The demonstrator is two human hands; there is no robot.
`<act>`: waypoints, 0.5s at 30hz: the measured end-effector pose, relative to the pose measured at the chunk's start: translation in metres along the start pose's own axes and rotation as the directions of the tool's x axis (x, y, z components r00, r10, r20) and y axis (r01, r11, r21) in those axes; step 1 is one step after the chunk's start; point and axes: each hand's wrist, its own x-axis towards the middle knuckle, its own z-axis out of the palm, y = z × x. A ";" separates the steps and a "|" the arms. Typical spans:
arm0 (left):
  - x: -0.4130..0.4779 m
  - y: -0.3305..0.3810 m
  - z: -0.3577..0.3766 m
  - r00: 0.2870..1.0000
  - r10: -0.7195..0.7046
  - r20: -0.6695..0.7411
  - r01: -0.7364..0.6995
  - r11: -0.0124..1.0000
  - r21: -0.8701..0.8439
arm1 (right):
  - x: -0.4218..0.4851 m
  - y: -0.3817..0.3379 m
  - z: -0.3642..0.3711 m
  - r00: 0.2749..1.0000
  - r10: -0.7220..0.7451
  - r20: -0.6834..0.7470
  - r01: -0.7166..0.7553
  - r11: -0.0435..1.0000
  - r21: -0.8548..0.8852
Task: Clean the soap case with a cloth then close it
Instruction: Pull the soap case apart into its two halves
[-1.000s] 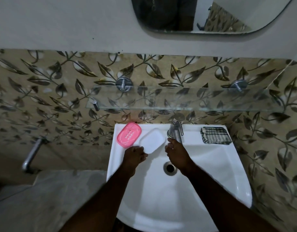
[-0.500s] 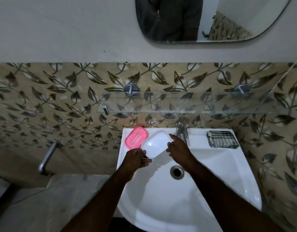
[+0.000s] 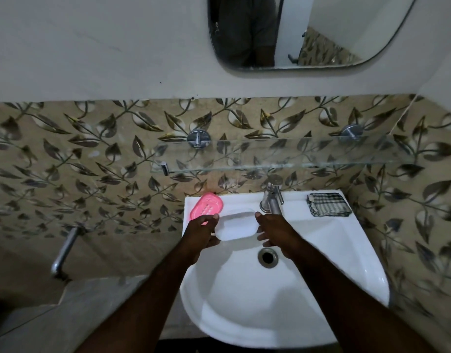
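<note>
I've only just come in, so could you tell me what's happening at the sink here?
A person at the white sink holds the white soap case piece over the basin. The left hand grips its left end and the right hand its right end. The pink slotted piece lies apart on the sink's back left corner, so the case is open. The folded checked cloth sits on the back right corner, beyond the tap, with no hand on it.

White soap case half: plastic, matt, smooth surf. Pink half, far left: plastic, sl. gloss, ribbed. Sink: glossy white ceramic. Tap: polished metal. Cloth, far right: woven check fabric, rough-ish. Shelf: clear glass.
</note>
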 end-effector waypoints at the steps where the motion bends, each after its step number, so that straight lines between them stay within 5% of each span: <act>1: 0.002 0.004 -0.001 1.000 0.007 0.003 -0.007 1.000 0.007 | -0.001 0.000 0.001 1.000 0.003 -0.013 -0.003 1.000 0.013; 15: 0.016 0.011 -0.014 0.974 -0.067 0.216 0.025 0.982 0.189 | -0.018 0.019 0.019 0.985 0.154 -0.083 -0.142 0.981 0.132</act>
